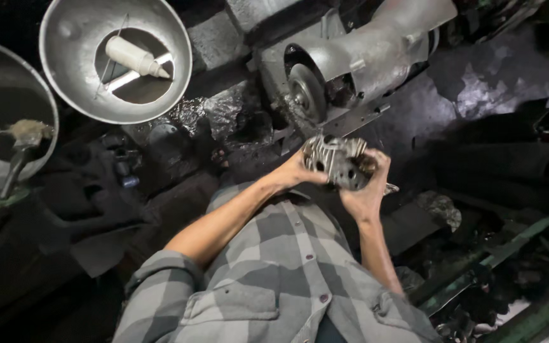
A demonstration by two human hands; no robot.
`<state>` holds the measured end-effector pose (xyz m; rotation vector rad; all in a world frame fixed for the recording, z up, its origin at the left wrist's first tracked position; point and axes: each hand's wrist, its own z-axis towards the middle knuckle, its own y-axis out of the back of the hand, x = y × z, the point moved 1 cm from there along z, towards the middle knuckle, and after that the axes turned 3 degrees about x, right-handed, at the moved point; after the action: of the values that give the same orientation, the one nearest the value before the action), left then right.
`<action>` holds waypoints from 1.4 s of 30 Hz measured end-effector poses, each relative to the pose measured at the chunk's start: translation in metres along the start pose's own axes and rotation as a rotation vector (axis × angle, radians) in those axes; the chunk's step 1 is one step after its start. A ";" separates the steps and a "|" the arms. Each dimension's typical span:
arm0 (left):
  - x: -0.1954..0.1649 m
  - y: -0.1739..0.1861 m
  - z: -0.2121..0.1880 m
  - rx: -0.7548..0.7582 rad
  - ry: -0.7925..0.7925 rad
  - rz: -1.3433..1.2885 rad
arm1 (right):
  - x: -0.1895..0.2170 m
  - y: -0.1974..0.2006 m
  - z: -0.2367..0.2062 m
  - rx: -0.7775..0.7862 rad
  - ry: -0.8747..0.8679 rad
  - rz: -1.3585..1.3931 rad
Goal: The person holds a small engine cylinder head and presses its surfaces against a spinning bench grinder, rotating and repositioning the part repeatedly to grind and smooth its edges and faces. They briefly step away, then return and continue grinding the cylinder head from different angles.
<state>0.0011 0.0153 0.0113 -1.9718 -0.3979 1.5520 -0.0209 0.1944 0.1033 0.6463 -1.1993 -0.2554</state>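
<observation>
From the head camera, the left hand point(295, 173) and right hand point(368, 190) clasp a finned grey metal engine part point(337, 162) between them, fingers curled tight around its sides (held above the checked shirt point(274, 273)), just below a grimy motor housing point(363, 57), with a metal funnel basin point(77, 82) far left.
</observation>
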 end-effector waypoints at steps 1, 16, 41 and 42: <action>0.001 0.002 0.001 -0.001 -0.013 0.020 | -0.003 0.001 0.000 0.003 0.016 0.021; -0.011 0.006 0.011 -0.127 -0.117 -0.063 | 0.002 0.001 0.047 0.123 0.021 -0.111; -0.007 0.012 -0.006 -0.139 0.269 -0.470 | -0.008 -0.008 0.086 0.421 -0.348 -0.292; -0.011 0.014 -0.008 -0.158 0.301 -0.452 | -0.012 -0.011 0.081 0.433 -0.442 -0.300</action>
<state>0.0044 -0.0038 0.0122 -2.0138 -0.7929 0.9519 -0.0984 0.1651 0.1049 1.1957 -1.5993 -0.4092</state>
